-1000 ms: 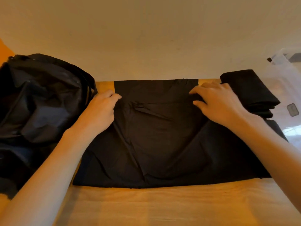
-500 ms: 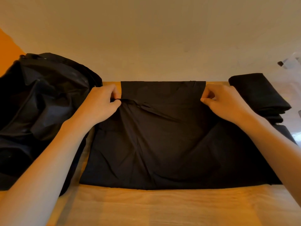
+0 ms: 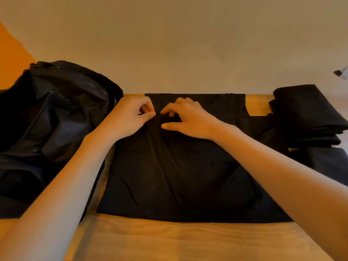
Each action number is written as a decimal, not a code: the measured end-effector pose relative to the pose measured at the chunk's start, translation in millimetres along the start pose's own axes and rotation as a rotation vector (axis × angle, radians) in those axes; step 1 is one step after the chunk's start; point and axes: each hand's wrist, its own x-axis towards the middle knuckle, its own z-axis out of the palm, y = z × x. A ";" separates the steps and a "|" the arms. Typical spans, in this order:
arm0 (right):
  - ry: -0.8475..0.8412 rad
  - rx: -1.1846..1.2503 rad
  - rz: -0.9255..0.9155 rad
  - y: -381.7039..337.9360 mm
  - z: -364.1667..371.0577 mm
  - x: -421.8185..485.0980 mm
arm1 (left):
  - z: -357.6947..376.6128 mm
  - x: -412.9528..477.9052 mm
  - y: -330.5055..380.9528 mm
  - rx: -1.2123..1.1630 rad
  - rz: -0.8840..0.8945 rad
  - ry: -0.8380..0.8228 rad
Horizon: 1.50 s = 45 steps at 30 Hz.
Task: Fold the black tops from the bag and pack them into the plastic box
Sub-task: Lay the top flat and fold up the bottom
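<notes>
Black cloth fills the middle of a wooden table (image 3: pixel 188 242): a black top (image 3: pixel 188 176) lies spread flat, its far hem against a pale wall (image 3: pixel 188 44). The person's left hand (image 3: pixel 130 117) pinches a fold of it near the far edge between thumb and curled fingers, while the right hand (image 3: pixel 190 119) rests just beside it on the fabric, thumb and forefinger apart. A black bag (image 3: pixel 56 119) slumps open at left; a stack of folded black tops (image 3: pixel 305 113) sits at right.
</notes>
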 end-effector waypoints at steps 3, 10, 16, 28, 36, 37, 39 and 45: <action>-0.011 0.115 -0.010 -8.3 4.3 17.4 | -4.7 -4.2 -4.7 -0.089 0.039 0.003; -0.063 0.422 0.111 10.3 -19.3 10.2 | -8.5 -0.6 -20.2 0.046 0.085 -0.050; -0.077 0.389 0.238 58.6 -54.4 -32.0 | 1.2 5.9 -24.2 0.200 0.100 -0.063; 0.061 -0.316 0.455 105.2 -56.1 -78.1 | 9.1 9.8 -30.7 0.597 0.029 -0.001; 0.249 -0.534 0.600 109.9 -42.6 -79.9 | 16.1 7.7 -39.9 0.661 0.025 0.104; 0.254 -0.550 0.603 110.7 -40.1 -79.3 | 17.6 7.4 -39.9 0.657 0.028 0.112; 0.306 -0.554 0.570 110.1 -36.6 -79.6 | 18.3 4.3 -35.3 0.665 0.006 0.124; 0.508 -0.400 0.327 55.2 -16.6 -116.3 | 39.5 -42.5 19.4 0.399 -0.027 0.244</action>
